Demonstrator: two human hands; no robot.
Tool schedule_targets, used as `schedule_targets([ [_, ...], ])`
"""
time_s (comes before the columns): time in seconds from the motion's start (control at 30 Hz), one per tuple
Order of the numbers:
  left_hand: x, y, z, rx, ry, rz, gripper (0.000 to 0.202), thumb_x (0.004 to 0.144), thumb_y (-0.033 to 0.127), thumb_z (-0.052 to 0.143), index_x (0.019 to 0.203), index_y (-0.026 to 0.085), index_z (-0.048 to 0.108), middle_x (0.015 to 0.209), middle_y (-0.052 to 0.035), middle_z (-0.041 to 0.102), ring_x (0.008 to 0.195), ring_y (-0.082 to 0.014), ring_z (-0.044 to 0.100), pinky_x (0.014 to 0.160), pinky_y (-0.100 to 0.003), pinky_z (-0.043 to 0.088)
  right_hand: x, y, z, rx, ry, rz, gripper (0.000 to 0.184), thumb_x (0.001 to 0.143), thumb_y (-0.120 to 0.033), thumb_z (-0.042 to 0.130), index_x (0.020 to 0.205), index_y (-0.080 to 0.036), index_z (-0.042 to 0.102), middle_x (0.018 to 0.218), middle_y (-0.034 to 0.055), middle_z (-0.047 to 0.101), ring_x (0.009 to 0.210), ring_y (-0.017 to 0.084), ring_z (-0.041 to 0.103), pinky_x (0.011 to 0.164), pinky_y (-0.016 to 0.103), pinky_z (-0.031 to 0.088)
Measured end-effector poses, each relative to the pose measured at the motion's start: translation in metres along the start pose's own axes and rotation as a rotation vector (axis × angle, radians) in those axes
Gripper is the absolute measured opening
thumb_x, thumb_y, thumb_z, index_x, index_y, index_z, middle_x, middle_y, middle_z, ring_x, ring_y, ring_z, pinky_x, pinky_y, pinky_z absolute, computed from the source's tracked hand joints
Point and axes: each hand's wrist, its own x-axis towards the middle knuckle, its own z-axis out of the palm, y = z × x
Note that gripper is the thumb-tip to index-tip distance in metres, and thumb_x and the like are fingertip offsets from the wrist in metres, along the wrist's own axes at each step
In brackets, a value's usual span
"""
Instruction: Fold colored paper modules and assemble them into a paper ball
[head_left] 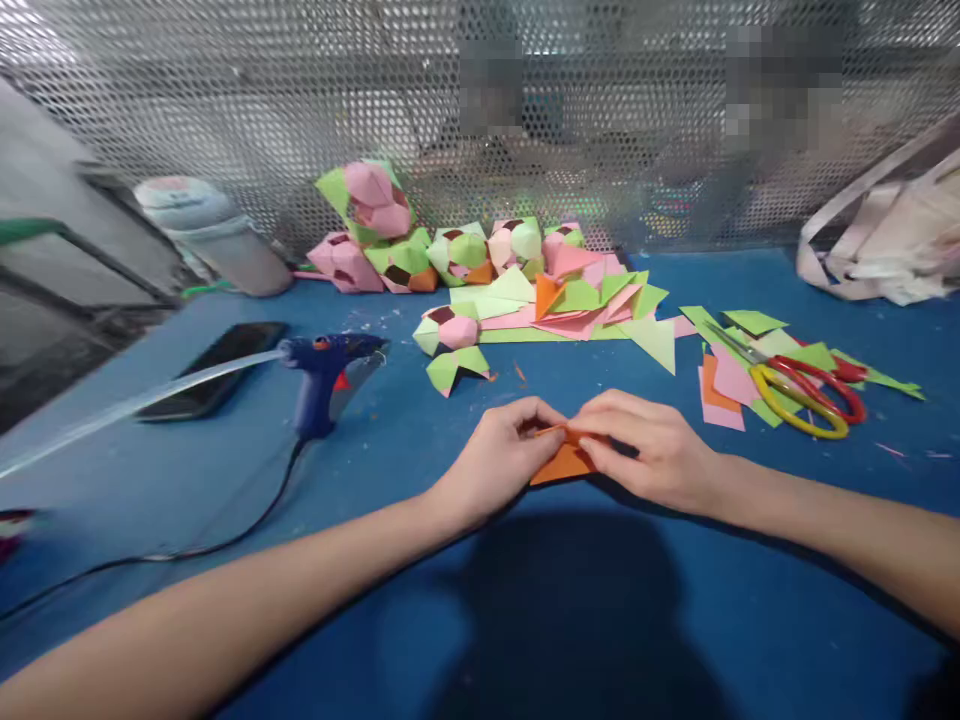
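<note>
An orange piece of paper [564,466] with a folded upper edge is between my two hands, just above or on the blue table. My left hand [504,452] pinches its left side, thumb on top. From the right, my right hand [646,438] grips the same paper with thumb and fingertips; part of the fold is hidden under the fingers. Beyond my hands lie a small green and pink folded paper piece [456,368] and a paper ball with openings [444,330]. A heap of folded pink, green and orange paper [589,300] spreads behind them.
A blue glue gun [319,375] with a long clear stick and a black cord stands left, near a dark phone [214,370]. Scissors [806,395] rest on paper scraps at right. Several paper balls [409,258], a bottle [217,235] and a perforated metal panel [645,150] are behind.
</note>
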Motion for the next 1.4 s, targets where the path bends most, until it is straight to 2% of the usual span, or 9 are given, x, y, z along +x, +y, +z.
schedule_targets([
  [0.13,-0.0002,-0.0006,0.0028,0.019,0.003,0.017,0.012,0.08,0.023,0.059,0.079,0.013,0.065,0.074,-0.0007,0.064,0.07,-0.0118,0.054,0.065,-0.021,0.042,0.0008,0.0017,0.002,-0.088,0.004,0.136,0.013,0.089,-0.021,0.057,0.089,-0.012,0.066,0.08,0.0062,0.063,0.072,0.014,0.057,0.067,0.027,0.045],
  [0.23,-0.0001,-0.0019,0.0033,0.038,-0.006,0.042,0.011,0.081,0.022,0.059,0.08,0.014,0.066,0.076,-0.0009,0.065,0.071,-0.0118,0.055,0.066,-0.021,0.042,0.0007,0.0027,0.0025,-0.117,-0.021,0.154,0.016,0.09,-0.017,0.053,0.082,-0.013,0.066,0.075,0.004,0.062,0.069,0.013,0.057,0.064,0.025,0.044],
  [0.57,-0.002,0.003,0.0,0.036,-0.065,0.042,0.014,0.082,0.025,0.059,0.085,0.015,0.068,0.082,-0.0015,0.068,0.077,-0.0136,0.059,0.07,-0.022,0.045,-0.0013,0.0062,-0.0014,-0.189,-0.071,0.047,0.02,0.094,-0.017,0.046,0.088,-0.012,0.065,0.078,0.0058,0.063,0.07,0.014,0.057,0.065,0.026,0.044],
  [0.77,-0.001,0.003,-0.005,0.17,-0.099,0.146,0.021,0.087,0.025,0.053,0.091,0.019,0.072,0.091,-0.0012,0.071,0.085,-0.0145,0.062,0.079,-0.023,0.045,-0.0016,0.0076,-0.0029,-0.199,-0.076,0.032,0.02,0.094,-0.017,0.046,0.089,-0.013,0.065,0.079,0.0065,0.064,0.071,0.014,0.058,0.067,0.026,0.046],
  [0.9,-0.0006,0.0008,-0.0042,0.209,-0.083,0.216,0.021,0.088,0.021,0.051,0.089,0.018,0.072,0.09,-0.0016,0.071,0.083,-0.0135,0.063,0.077,-0.022,0.045,-0.0019,0.0078,-0.0028,-0.22,-0.08,0.011,0.02,0.094,-0.017,0.046,0.088,-0.013,0.065,0.078,0.0066,0.064,0.071,0.014,0.058,0.066,0.026,0.046],
  [1.03,-0.0012,-0.0009,-0.0029,0.246,-0.067,0.228,0.018,0.085,0.019,0.054,0.086,0.018,0.072,0.085,-0.0011,0.071,0.078,-0.0132,0.063,0.072,-0.022,0.045,-0.0027,0.0078,-0.0021,-0.241,-0.077,-0.043,0.02,0.094,-0.016,0.046,0.087,-0.013,0.064,0.076,0.0063,0.063,0.069,0.014,0.057,0.063,0.025,0.045],
  [1.23,-0.0029,-0.0028,-0.0038,0.239,-0.075,0.261,0.017,0.085,0.019,0.056,0.081,0.018,0.072,0.082,-0.0019,0.07,0.075,-0.0134,0.063,0.069,-0.023,0.046,-0.0035,0.0071,-0.0043,-0.233,-0.096,-0.082,0.02,0.094,-0.016,0.046,0.088,-0.012,0.064,0.076,0.0066,0.063,0.069,0.014,0.058,0.062,0.024,0.044],
  [1.4,-0.0026,-0.0044,-0.0056,0.254,-0.101,0.296,0.016,0.086,0.021,0.056,0.084,0.017,0.071,0.082,-0.0033,0.07,0.075,-0.0134,0.062,0.068,-0.023,0.046,-0.0032,0.0069,-0.0068,-0.247,-0.101,-0.122,0.022,0.095,-0.017,0.045,0.084,-0.012,0.063,0.074,0.0066,0.063,0.068,0.014,0.057,0.061,0.025,0.044],
])
